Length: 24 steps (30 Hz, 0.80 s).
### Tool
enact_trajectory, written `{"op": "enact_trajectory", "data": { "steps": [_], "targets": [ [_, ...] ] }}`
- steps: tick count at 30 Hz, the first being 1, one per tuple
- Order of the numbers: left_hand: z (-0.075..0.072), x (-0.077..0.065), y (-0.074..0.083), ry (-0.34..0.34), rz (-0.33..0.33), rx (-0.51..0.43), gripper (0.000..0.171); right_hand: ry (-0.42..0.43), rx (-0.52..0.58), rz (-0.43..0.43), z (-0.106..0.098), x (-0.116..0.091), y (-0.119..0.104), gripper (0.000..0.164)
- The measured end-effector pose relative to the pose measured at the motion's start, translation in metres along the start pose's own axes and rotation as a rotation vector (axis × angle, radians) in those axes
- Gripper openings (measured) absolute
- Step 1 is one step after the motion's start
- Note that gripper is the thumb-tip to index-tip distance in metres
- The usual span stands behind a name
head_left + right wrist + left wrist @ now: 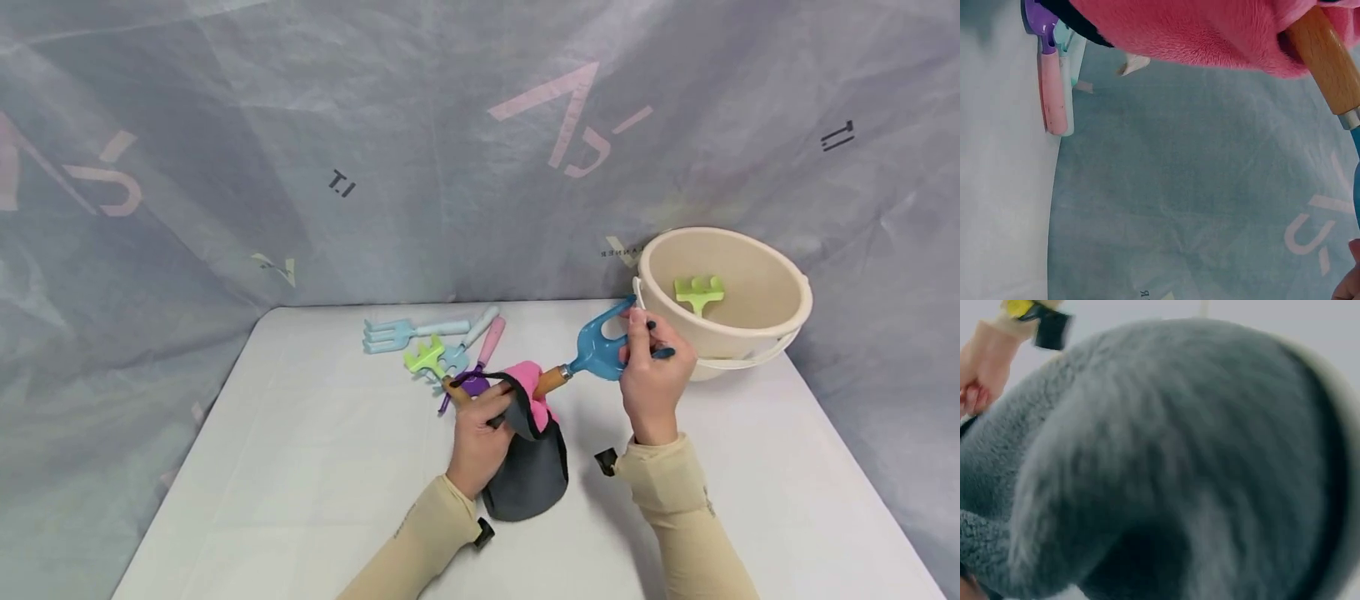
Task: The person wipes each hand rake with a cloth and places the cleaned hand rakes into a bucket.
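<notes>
In the head view my left hand (480, 442) grips a plush cloth (528, 479), grey on one side and pink on the other, with black edging. A fold of it wraps the wooden handle of a blue hand fork (600, 346), whose handle (1325, 59) comes out of the pink side in the right wrist view. My right hand (654, 379) pinches the fork at its prongs, near the bucket. Grey pile (1179, 425) fills most of the left wrist view. A green hand rake (427, 357) lies by my left fingers, its wooden handle partly hidden by that hand.
A cream bucket (750, 340) with a white handle stands at the back right, a green rake (699, 292) inside it. Beyond my left hand lie a light blue fork (390, 335), another light blue tool (480, 325) and a purple tool with a pink handle (491, 342). Grey sheeting (420, 150) rises behind the white table (300, 467).
</notes>
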<state>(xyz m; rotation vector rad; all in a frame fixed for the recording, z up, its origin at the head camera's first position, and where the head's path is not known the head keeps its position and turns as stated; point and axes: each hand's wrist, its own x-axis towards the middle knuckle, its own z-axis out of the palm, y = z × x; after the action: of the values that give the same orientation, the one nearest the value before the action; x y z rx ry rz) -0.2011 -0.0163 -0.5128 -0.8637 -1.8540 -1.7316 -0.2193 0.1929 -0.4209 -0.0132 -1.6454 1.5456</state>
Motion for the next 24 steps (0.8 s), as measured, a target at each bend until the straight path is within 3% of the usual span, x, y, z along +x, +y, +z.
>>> {"op": "enact_trajectory", "data": {
  "steps": [4,8,11,15,17,20,24],
  "targets": [
    [0.007,-0.004,0.004,0.158,0.023,0.072,0.022,-0.004,0.004,-0.031,-0.002,-0.002,-0.001,0.025],
    [0.011,-0.005,0.005,0.271,-0.049,0.002,0.024,-0.036,0.005,-0.159,-0.003,-0.003,-0.004,0.022],
    [0.011,-0.002,0.007,0.331,-0.189,-0.062,0.020,-0.037,0.002,-0.236,0.000,-0.005,-0.006,0.021],
    [0.009,0.003,0.010,0.419,-0.425,-0.184,0.020,-0.017,-0.010,-0.274,0.006,-0.011,-0.005,0.020],
    [0.006,0.005,0.009,0.467,-0.499,-0.257,0.021,-0.004,-0.009,-0.286,0.010,-0.014,-0.004,0.020],
    [0.003,0.008,0.006,0.496,-0.520,-0.307,0.021,0.023,-0.004,-0.293,0.013,-0.017,-0.003,0.021],
    [-0.002,0.010,0.003,0.499,-0.478,-0.269,0.017,0.067,0.010,-0.262,0.015,-0.017,-0.004,0.022]
  ]
}}
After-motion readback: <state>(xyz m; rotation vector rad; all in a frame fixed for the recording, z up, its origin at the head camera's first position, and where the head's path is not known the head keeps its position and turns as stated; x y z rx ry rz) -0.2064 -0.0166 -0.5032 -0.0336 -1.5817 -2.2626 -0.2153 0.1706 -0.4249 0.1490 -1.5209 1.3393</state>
